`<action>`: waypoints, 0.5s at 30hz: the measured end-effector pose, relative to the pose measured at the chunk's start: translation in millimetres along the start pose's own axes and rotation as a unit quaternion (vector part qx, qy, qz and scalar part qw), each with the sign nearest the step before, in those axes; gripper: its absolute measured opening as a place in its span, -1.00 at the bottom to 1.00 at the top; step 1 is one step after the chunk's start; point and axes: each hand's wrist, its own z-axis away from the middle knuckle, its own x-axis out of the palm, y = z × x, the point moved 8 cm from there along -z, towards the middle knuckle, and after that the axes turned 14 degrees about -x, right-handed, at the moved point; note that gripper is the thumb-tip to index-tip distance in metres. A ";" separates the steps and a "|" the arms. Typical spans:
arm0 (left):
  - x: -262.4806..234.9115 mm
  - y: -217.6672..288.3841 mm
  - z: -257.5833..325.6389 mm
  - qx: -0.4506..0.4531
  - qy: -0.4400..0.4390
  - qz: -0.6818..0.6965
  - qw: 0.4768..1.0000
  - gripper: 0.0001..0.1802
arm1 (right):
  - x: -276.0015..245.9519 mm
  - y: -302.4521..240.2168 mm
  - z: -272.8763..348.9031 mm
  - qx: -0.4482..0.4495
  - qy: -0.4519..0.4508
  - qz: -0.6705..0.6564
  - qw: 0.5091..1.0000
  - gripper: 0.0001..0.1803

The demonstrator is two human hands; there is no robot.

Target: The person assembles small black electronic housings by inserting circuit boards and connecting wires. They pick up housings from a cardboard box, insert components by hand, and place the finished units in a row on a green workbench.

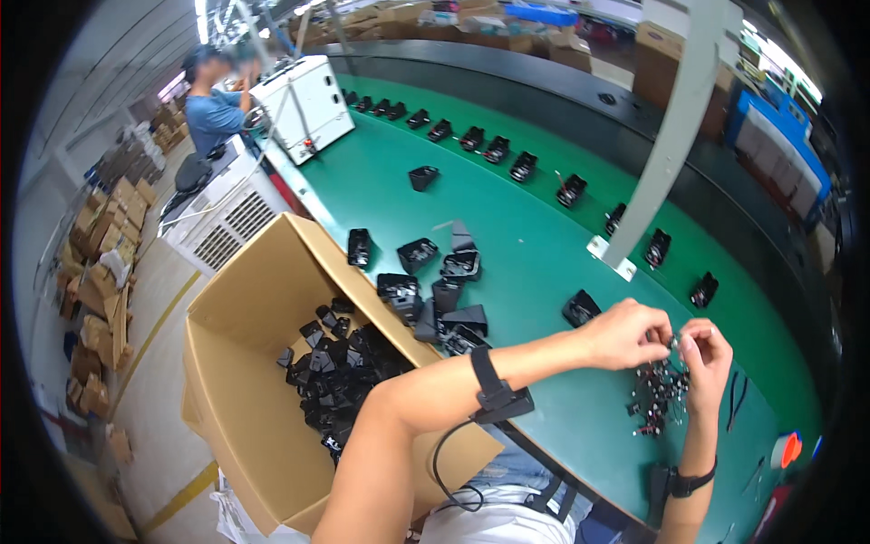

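Over the right part of the green table, my left hand (625, 335) and my right hand (707, 363) come close together, fingertips almost touching. Both are closed in a pinch around something small between them, too tiny to make out. Just beneath lies a tangled pile of small wired parts (660, 397) with black and red leads and pale ends. A black plastic housing (581, 308) rests on the table left of my left hand. To the right of my right hand are black-handled pliers (737, 399).
An open cardboard box (240, 381) full of black plastic parts (349, 372) stands at the left. Several black housings (444, 299) are heaped beside it. A row of black units (523, 167) lines the far green strip. A grey post (666, 136) rises from the table. A person (213, 104) stands far left.
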 end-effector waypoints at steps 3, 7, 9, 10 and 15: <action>3.0 3.2 2.0 -0.049 -0.057 0.045 0.996 -0.70 | 7.4 -16.8 -4.2 -0.045 -0.030 0.011 0.998 -0.90; 9.0 -15.5 5.4 -0.150 -0.156 0.247 0.944 -0.74 | 14.6 -21.6 -6.2 -0.041 -0.068 -0.045 0.996 -0.85; 4.7 -6.9 3.9 -0.138 -0.156 0.187 0.960 -0.75 | 10.7 -33.1 -9.6 -0.108 -0.060 0.010 0.992 -0.89; 5.8 -5.4 4.9 -0.138 -0.177 0.204 0.953 -0.75 | 10.2 -36.9 -9.1 -0.130 -0.055 0.026 0.990 -0.88; 18.5 -9.5 8.1 -0.179 -0.236 0.268 0.917 -0.70 | 4.4 -48.1 -6.1 -0.209 -0.043 0.105 0.971 -0.83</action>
